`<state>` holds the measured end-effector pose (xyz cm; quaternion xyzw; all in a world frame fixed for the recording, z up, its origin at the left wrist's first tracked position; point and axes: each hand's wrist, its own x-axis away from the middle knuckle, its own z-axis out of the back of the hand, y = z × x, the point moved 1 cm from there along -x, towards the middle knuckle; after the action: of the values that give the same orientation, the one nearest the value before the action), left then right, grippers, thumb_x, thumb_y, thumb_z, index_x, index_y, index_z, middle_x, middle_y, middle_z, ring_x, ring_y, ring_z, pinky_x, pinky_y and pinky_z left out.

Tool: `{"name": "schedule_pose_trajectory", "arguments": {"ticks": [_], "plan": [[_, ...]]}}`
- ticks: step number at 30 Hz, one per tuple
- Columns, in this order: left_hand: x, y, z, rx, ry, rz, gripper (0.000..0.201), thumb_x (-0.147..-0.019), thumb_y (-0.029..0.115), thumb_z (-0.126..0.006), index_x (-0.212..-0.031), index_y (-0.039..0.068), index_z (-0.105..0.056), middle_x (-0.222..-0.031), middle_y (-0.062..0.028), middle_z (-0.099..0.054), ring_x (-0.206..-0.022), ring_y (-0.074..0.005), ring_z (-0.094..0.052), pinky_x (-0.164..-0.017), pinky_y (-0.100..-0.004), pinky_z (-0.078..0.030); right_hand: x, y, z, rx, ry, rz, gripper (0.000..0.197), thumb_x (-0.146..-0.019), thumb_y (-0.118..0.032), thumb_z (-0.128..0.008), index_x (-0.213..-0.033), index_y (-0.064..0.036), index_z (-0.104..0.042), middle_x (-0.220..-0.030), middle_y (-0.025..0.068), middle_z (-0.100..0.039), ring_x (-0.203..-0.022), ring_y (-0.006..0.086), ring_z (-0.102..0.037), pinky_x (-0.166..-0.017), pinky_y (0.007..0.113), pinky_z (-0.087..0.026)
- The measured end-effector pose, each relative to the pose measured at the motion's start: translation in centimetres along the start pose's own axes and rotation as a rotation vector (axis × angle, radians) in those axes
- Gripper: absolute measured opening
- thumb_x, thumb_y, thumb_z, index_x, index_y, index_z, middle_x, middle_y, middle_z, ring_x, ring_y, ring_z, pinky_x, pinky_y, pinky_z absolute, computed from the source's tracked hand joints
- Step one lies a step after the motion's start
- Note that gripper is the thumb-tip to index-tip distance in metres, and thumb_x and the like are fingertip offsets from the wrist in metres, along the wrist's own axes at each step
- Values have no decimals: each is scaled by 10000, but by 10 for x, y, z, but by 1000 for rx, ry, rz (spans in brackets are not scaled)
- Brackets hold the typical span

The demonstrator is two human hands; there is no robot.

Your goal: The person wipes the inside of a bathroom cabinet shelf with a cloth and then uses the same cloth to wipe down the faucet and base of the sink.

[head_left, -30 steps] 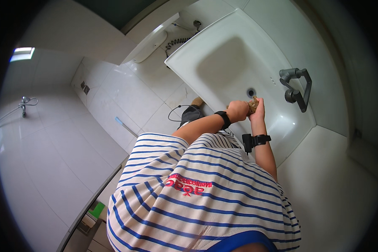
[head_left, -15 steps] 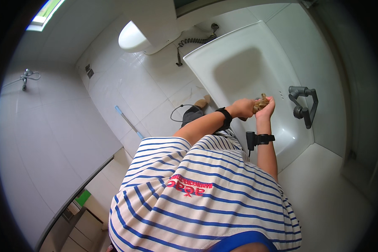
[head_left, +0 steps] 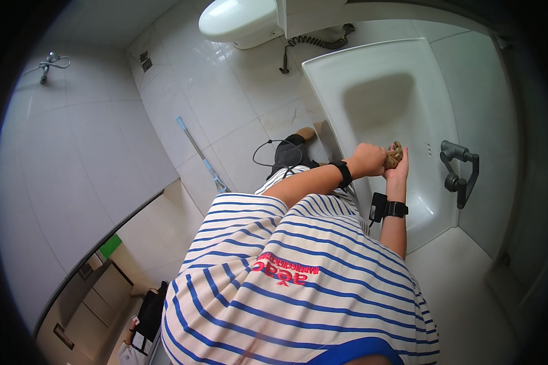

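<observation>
Over the white basin, a small crumpled brown cloth-like bundle sits between my two hands. My left hand is closed in a fist against the bundle's left side, its fingertips pressed to it. Cupped under and along the other side, my right hand supports the bundle in its palm with the fingers pointing up. Part of the bundle is hidden by the left fingers. Black straps circle both wrists, and a small black box is attached at the right one.
A dark grey folding tap stands on the basin's right rim. Beyond the basin lie a coiled black hose and a white toilet. A blue-handled mop is on the tiled floor to the left; a large mirror edge runs at lower left.
The whole view has shifted, so basin, tap and toilet appear farther right. Both hands stay on the brown bundle, which has turned slightly between them.
</observation>
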<state>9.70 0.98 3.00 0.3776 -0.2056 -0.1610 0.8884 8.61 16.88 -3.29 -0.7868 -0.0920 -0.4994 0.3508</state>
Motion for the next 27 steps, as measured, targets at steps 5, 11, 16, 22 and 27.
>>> {"name": "schedule_pose_trajectory", "arguments": {"ticks": [5, 11, 16, 22, 27], "plan": [[-10, -16, 10, 207, -148, 172, 209, -678, 198, -564, -727, 25, -671, -719, -177, -667, -702, -332, -662, -655, -394, -530, 9, 2, -33, 40, 88, 98, 205, -810, -369, -583, -806, -168, -547, -812, -12, -576, -757, 200, -569, -672, 389, -492], [-25, -29, 31, 675, -344, 271, 152, -641, 165, -623, -653, 14, -634, -540, -97, -559, -423, -215, -522, -396, -339, -401, 14, -7, -68, -12, 30, 142, 207, -808, -335, -539, -745, -142, -498, -719, 11, -526, -649, 217, -529, -596, 387, -464], [-28, -36, 34, 1013, -496, 320, 85, -670, 115, -603, -636, 52, -556, -468, -29, -410, -338, -139, -377, -323, -288, -249, 36, -13, -86, -79, -82, 119, 217, -729, -283, -584, -692, -119, -446, -598, 41, -454, -536, 233, -484, -552, 391, -447], [-32, -29, 49, 842, -605, 185, 124, -685, 161, -630, -685, 58, -561, -503, -8, -450, -385, -132, -421, -353, -257, -295, 46, -23, -82, -180, -326, 79, 253, -697, -224, -597, -587, -133, -388, -544, 35, -383, -486, 221, -412, -544, 349, -401], [-40, -18, 63, 464, -484, 147, 204, -683, 218, -652, -753, 31, -617, -551, -59, -550, -450, -191, -549, -406, -289, -417, 37, -26, -69, -164, -325, 79, 216, -827, -296, -600, -807, -93, -530, -683, 56, -490, -643, 242, -539, -660, 386, -482]]}}
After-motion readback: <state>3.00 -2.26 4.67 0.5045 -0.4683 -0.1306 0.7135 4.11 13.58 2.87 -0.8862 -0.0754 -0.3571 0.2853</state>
